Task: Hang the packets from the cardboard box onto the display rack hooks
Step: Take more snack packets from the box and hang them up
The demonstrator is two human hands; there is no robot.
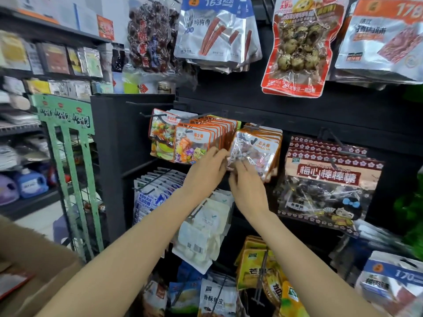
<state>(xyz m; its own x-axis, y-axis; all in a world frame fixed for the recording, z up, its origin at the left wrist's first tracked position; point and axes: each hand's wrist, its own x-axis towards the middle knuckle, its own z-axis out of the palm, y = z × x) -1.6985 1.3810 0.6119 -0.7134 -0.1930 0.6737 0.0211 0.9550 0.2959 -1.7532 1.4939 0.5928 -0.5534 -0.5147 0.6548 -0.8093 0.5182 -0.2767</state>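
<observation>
Both hands are up in the middle of the frame, at a black display rack (297,115) full of hanging snack bags. The right hand (246,186) has its fingers bent around the bottom of a shiny packet with orange edges (254,149), which has small pebble-like candies inside. The left hand (207,170) reaches in beside it, and its fingertips touch the left edge of the same packet; its fingers look bent, but it is hard to tell if they really pinch it. The packet hangs at the front of a short row of the same packets (272,138) on a hook (251,126). Just left of it is a long row of orange sugar candy packets (206,136). To the right hang big dark red lollipop bags (332,177). Below the arms are white bags (203,232) and yellow bags (254,266). A cardboard box (45,266) sits at the lower left of the frame, and a green wire stand (68,156) is behind it.
</observation>
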